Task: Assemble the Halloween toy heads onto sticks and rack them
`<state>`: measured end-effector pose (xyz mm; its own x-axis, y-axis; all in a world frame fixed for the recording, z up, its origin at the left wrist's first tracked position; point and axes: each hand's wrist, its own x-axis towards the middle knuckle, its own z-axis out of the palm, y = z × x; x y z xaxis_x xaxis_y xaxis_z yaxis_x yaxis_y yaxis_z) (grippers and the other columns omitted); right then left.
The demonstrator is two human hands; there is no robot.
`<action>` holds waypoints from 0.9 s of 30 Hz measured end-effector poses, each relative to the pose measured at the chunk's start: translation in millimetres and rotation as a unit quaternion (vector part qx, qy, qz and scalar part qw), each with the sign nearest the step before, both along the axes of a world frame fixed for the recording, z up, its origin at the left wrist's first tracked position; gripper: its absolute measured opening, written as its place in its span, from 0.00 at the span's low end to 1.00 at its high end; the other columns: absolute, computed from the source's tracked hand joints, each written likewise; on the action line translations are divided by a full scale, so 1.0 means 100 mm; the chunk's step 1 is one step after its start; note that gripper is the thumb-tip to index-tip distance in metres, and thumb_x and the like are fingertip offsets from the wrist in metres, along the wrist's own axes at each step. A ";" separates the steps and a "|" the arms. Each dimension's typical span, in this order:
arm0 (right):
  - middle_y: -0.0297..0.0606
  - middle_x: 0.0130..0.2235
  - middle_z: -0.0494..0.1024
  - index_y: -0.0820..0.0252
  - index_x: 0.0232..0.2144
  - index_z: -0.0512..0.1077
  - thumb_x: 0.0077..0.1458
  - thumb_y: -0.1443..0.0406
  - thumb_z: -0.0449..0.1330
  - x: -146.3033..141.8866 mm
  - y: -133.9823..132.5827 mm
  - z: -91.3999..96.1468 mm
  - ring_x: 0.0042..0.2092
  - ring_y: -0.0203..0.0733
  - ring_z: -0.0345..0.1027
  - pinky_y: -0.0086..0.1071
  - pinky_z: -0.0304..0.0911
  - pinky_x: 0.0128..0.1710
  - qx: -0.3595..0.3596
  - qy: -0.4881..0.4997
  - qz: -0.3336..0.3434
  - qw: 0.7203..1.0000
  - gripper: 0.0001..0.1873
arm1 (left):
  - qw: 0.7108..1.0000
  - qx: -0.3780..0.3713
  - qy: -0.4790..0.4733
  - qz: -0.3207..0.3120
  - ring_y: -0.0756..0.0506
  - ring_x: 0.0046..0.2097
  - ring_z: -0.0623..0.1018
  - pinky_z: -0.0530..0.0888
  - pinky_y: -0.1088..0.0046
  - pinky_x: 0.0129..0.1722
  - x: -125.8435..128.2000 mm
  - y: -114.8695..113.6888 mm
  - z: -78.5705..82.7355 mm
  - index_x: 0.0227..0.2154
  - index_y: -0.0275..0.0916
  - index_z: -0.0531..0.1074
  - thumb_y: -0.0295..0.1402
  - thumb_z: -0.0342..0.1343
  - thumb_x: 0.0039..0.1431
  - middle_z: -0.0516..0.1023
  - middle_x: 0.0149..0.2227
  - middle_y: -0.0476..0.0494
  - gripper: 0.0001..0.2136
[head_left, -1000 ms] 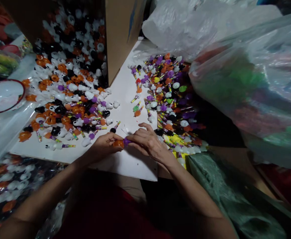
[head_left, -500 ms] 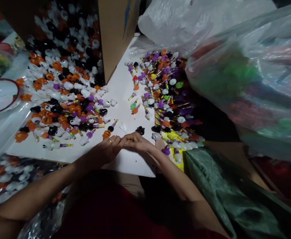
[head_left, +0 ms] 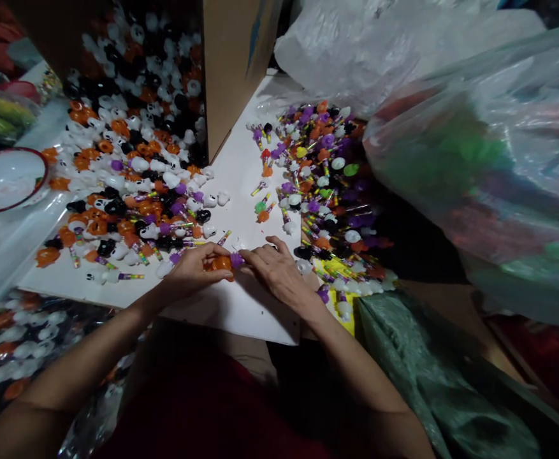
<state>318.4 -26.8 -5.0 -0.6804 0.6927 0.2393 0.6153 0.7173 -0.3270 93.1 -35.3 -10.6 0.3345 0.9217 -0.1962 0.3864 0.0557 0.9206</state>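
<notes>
My left hand (head_left: 196, 266) is closed on an orange plastic pumpkin (head_left: 222, 264) above the white board (head_left: 241, 319). Against the pumpkin's right side sits a purple plastic piece (head_left: 236, 259), pinched by the fingers of my right hand (head_left: 274, 271). I cannot tell whether the two parts are joined or only touching. Just beyond my hands lies a tube with a colourful patterned wrap (head_left: 224, 238). Left of my hands spreads a heap of small ghosts, pumpkins and black figures (head_left: 140, 207), some with patterned tubes attached.
An upright cardboard box (head_left: 236, 70) stands behind, with figures spilling out. Tubes with coloured tops (head_left: 308, 185) pile up at the right. A large clear bag (head_left: 480, 159) bulges beyond them, above green sheeting (head_left: 417, 357). A red-rimmed bowl (head_left: 9, 178) is far left.
My hands were close together over the board; now they are apart, with the pumpkin and purple piece showing between them. The pumpkin that lay by my left fingers no longer shows there.
</notes>
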 end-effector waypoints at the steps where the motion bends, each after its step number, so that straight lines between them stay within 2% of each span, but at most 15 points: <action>1: 0.41 0.34 0.75 0.61 0.46 0.70 0.68 0.60 0.45 -0.01 -0.01 -0.01 0.38 0.43 0.67 0.47 0.52 0.57 0.016 -0.020 0.003 1.000 0.17 | 0.999 0.019 0.020 -0.017 0.46 0.38 0.78 0.74 0.69 0.39 0.01 -0.01 0.01 0.41 0.37 0.73 0.38 0.62 0.50 0.79 0.39 0.43 0.16; 3: 0.41 0.33 0.74 0.62 0.45 0.70 0.69 0.61 0.44 -0.02 -0.02 -0.02 0.37 0.43 0.65 0.44 0.56 0.52 0.021 -0.033 0.026 0.999 0.17 | 0.990 0.102 0.086 -0.056 0.44 0.42 0.77 0.74 0.67 0.43 0.01 -0.03 0.03 0.44 0.37 0.73 0.38 0.61 0.53 0.79 0.41 0.42 0.16; 6: 0.41 0.32 0.72 0.64 0.43 0.69 0.69 0.62 0.41 0.00 -0.05 -0.05 0.35 0.42 0.63 0.37 0.59 0.42 -0.018 -0.026 0.070 0.997 0.19 | 0.943 0.245 0.182 -0.134 0.41 0.49 0.75 0.72 0.64 0.49 0.02 -0.11 0.05 0.53 0.36 0.66 0.34 0.55 0.61 0.76 0.48 0.37 0.18; 8: 0.42 0.33 0.72 0.64 0.40 0.70 0.69 0.62 0.40 0.02 -0.09 -0.08 0.35 0.41 0.62 0.36 0.59 0.38 -0.079 0.008 0.083 0.993 0.19 | 0.902 0.306 0.231 -0.199 0.41 0.51 0.74 0.72 0.63 0.50 0.04 -0.19 0.08 0.57 0.35 0.61 0.29 0.49 0.64 0.73 0.51 0.34 0.19; 10: 0.40 0.33 0.72 0.62 0.38 0.70 0.68 0.58 0.42 0.02 -0.16 -0.14 0.34 0.39 0.62 0.34 0.60 0.37 -0.194 0.080 0.076 0.975 0.20 | 0.868 0.338 0.268 -0.246 0.42 0.50 0.74 0.71 0.63 0.51 0.08 -0.27 0.11 0.59 0.35 0.58 0.25 0.45 0.65 0.73 0.50 0.34 0.19; 12: 0.35 0.29 0.70 0.61 0.35 0.69 0.66 0.51 0.44 -0.03 -0.24 -0.24 0.30 0.36 0.60 0.31 0.59 0.32 -0.354 0.176 0.066 0.916 0.23 | 0.848 0.354 0.284 -0.275 0.42 0.49 0.74 0.71 0.63 0.52 0.10 -0.33 0.16 0.59 0.35 0.58 0.23 0.44 0.64 0.73 0.49 0.35 0.20; 14: 0.30 0.23 0.65 0.62 0.31 0.68 0.63 0.45 0.45 -0.13 -0.30 -0.35 0.25 0.33 0.56 0.29 0.57 0.26 -0.498 0.257 0.071 0.825 0.28 | 0.840 0.362 0.274 -0.298 0.42 0.49 0.74 0.71 0.63 0.52 0.08 -0.34 0.23 0.57 0.36 0.61 0.23 0.45 0.63 0.73 0.47 0.36 0.20; 16: 0.27 0.20 0.59 0.63 0.29 0.68 0.60 0.41 0.45 -0.25 -0.29 -0.40 0.22 0.31 0.52 0.29 0.57 0.24 -0.565 0.312 0.077 0.760 0.31 | 0.837 0.362 0.257 -0.319 0.43 0.48 0.74 0.71 0.65 0.51 -0.04 -0.26 0.31 0.56 0.39 0.63 0.23 0.46 0.63 0.74 0.46 0.39 0.19; 17: 0.27 0.19 0.58 0.63 0.30 0.69 0.61 0.41 0.44 -0.29 -0.24 -0.40 0.22 0.32 0.52 0.30 0.59 0.25 -0.567 0.322 0.080 0.754 0.32 | 0.838 0.362 0.255 -0.320 0.44 0.48 0.74 0.72 0.66 0.50 -0.13 -0.17 0.37 0.55 0.41 0.64 0.23 0.45 0.63 0.75 0.45 0.40 0.19; 18: 0.28 0.20 0.60 0.63 0.33 0.70 0.62 0.42 0.43 -0.30 -0.16 -0.37 0.22 0.33 0.54 0.31 0.61 0.27 -0.548 0.315 0.080 0.771 0.32 | 0.838 0.359 0.263 -0.316 0.44 0.47 0.74 0.72 0.67 0.49 -0.25 -0.06 0.43 0.55 0.42 0.65 0.23 0.45 0.62 0.75 0.46 0.41 0.19; 20: 0.33 0.25 0.68 0.62 0.38 0.72 0.65 0.47 0.43 -0.23 0.10 -0.25 0.28 0.37 0.62 0.33 0.64 0.34 -0.445 0.254 0.040 0.858 0.28 | 0.833 0.359 0.316 -0.278 0.44 0.47 0.74 0.72 0.66 0.49 -0.49 0.22 0.59 0.54 0.40 0.65 0.21 0.45 0.60 0.75 0.47 0.41 0.20; 22: 0.41 0.35 0.73 0.61 0.42 0.72 0.66 0.56 0.48 -0.03 0.44 -0.15 0.38 0.42 0.67 0.35 0.63 0.41 -0.272 0.138 -0.066 0.950 0.18 | 0.827 0.358 0.384 -0.201 0.43 0.49 0.73 0.71 0.61 0.52 -0.64 0.56 0.73 0.50 0.34 0.67 0.19 0.45 0.58 0.75 0.47 0.40 0.18; 23: 0.44 0.38 0.74 0.61 0.43 0.72 0.65 0.60 0.49 0.07 0.61 -0.12 0.41 0.44 0.67 0.36 0.62 0.43 -0.185 0.071 -0.128 0.972 0.15 | 0.828 0.350 0.408 -0.159 0.43 0.50 0.73 0.69 0.59 0.54 -0.64 0.72 0.76 0.47 0.32 0.68 0.18 0.46 0.56 0.75 0.46 0.39 0.16; 25: 0.48 0.41 0.73 0.64 0.44 0.73 0.62 0.68 0.50 0.25 0.92 -0.15 0.44 0.47 0.66 0.36 0.61 0.43 -0.070 -0.054 -0.202 0.975 0.13 | 0.848 0.318 0.414 -0.093 0.42 0.54 0.71 0.63 0.56 0.59 -0.48 1.02 0.70 0.40 0.30 0.69 0.19 0.48 0.57 0.75 0.46 0.39 0.10; 27: 0.50 0.42 0.73 0.66 0.43 0.72 0.59 0.71 0.52 0.31 1.13 -0.27 0.45 0.48 0.66 0.36 0.60 0.44 -0.034 -0.144 -0.193 0.970 0.12 | 0.882 0.267 0.385 -0.051 0.40 0.54 0.70 0.61 0.54 0.60 -0.15 1.28 0.50 0.37 0.30 0.69 0.24 0.51 0.59 0.75 0.44 0.39 0.05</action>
<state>349.9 86.4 -31.8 -0.3987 0.9168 0.0226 0.9068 0.3978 -0.1399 78.3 92.7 38.9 0.3783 0.9243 0.0506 0.8864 -0.3774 0.2682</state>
